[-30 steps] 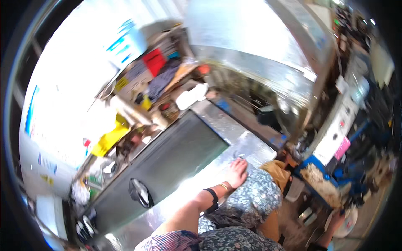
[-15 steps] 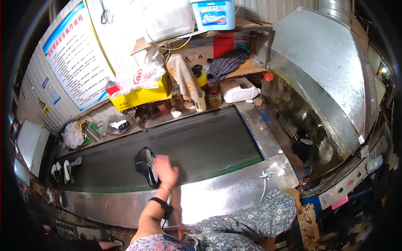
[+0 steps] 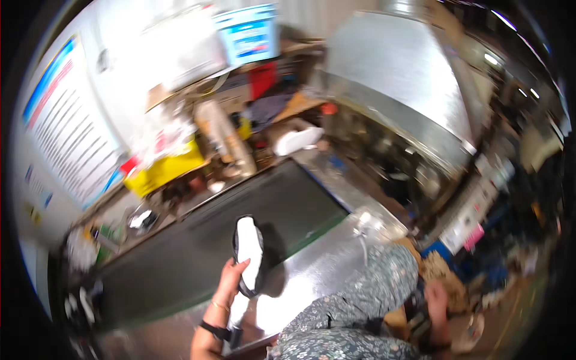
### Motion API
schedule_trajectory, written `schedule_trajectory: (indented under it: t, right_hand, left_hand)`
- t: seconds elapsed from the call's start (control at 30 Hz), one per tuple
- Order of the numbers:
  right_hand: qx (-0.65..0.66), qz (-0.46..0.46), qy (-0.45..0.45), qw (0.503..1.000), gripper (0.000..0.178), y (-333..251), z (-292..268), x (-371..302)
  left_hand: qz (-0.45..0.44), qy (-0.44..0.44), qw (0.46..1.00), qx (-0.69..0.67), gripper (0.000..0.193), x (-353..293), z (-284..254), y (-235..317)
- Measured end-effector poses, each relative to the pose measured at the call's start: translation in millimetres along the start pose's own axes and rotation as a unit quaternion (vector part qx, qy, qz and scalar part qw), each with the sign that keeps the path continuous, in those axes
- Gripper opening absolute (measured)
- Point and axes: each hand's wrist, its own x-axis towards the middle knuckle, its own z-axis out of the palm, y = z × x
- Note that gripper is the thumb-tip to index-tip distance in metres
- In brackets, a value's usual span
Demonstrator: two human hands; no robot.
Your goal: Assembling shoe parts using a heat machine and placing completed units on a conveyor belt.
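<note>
L hand (image 3: 231, 282) is closed around a black shoe w/ white insole (image 3: 248, 257), sole held upright, lifted just above the near edge of the dark conveyor belt (image 3: 180, 264). Bare belt is seen to both sides of the shoe. R hand (image 3: 437, 300) is seen low by the hip; grip can't be told (blurred). Steel hood (image 3: 396, 90) is noted at the belt's right end.

Factory workshop, production line. Long dark conveyor belt (image 3: 198, 252) in bright steel frame; large sheet-metal hood (image 3: 396, 90) right of belt; cluttered shelves with yellow bag (image 3: 165, 171), boxes behind belt; printed wall chart (image 3: 69, 132) left of belt.
</note>
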Motion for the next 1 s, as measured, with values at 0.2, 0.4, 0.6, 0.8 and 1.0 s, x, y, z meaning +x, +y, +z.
schedule_trajectory:
  t: [0.2,0.4,0.6,0.8,1.0]
  right_hand:
    - [0.081,-0.185,-0.244,0.949,0.077,-263,150,36]
    - [-0.101,-0.279,-0.017,0.955,0.036,-245,122,1]
    - [-0.153,-0.175,-0.194,0.953,0.048,-215,104,10]
    - [-0.16,-0.198,-0.134,0.958,0.042,-202,111,15]
    - [0.149,-0.043,-0.039,0.987,0.051,-164,114,-28]
  left_hand:
    - [0.126,-0.212,0.965,0.084,0.077,-59,161,-42]
    - [0.316,-0.428,0.778,0.334,0.105,-106,267,-18]
    - [0.263,-0.469,0.809,0.237,0.094,-57,320,-65]
    - [0.265,-0.447,0.832,0.192,0.088,-60,337,-89]
    - [0.42,-0.385,0.771,0.284,0.074,-57,345,-58]
